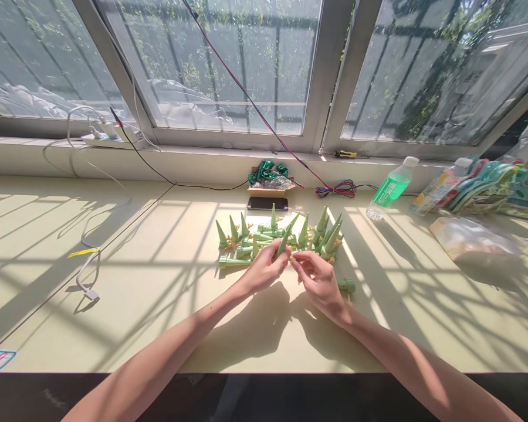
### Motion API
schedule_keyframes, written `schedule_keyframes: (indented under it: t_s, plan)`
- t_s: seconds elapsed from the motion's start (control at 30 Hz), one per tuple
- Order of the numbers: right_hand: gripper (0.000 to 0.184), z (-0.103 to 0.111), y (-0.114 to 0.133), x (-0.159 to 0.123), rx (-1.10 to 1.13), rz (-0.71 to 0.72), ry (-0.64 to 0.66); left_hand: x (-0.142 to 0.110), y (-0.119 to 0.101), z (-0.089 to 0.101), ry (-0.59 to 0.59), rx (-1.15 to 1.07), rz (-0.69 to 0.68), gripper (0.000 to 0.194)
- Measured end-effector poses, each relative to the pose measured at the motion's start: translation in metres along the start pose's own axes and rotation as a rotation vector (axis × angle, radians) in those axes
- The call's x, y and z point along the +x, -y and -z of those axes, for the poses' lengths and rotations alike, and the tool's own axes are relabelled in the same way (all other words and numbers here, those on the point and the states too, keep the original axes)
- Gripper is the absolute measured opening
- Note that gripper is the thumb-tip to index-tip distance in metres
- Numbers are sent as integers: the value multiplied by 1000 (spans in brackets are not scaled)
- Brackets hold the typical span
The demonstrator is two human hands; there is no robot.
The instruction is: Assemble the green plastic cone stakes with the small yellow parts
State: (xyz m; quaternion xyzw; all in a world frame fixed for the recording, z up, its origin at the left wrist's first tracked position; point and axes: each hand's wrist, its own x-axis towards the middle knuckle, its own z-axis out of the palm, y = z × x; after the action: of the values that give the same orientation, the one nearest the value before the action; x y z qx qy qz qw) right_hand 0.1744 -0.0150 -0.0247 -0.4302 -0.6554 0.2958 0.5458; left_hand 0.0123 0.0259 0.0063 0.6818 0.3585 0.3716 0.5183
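My left hand (266,268) is closed round a green cone-shaped plastic piece (285,239), its pointed tip slanting up and to the right. Close against it, my right hand (320,282) has thumb and fingertips pinched together at the piece's lower end. Whatever lies between those fingertips is too small to name. Just beyond both hands sits a cluster of similar green cones (332,239), some upright, others lying down, with small yellowish bits among them. One green piece (347,285) lies beside my right wrist, partly hidden by it.
Behind the cones are a black phone (267,204) and a small cardboard box (270,191) holding dark green ribbon (268,171). A coiled red-and-black cable (341,189), a bottle (391,190) and a plastic packet (475,240) are on the right. A white cable (88,290) lies left.
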Motion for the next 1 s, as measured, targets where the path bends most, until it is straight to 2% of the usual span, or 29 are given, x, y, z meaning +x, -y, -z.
schedule_keyframes:
  t_s: [0.57, 0.77, 1.0]
  plan:
    - [19, -1, 1, 0, 2, -38, -3, -1, 4, -3, 3, -74, -1, 26]
    - [20, 0, 4, 0, 1, -57, 19, 0, 13, -2, -40, -31, -25, 19]
    - [29, 1, 5, 1, -49, -81, 41, -1, 10, -3, -63, 36, -41, 18]
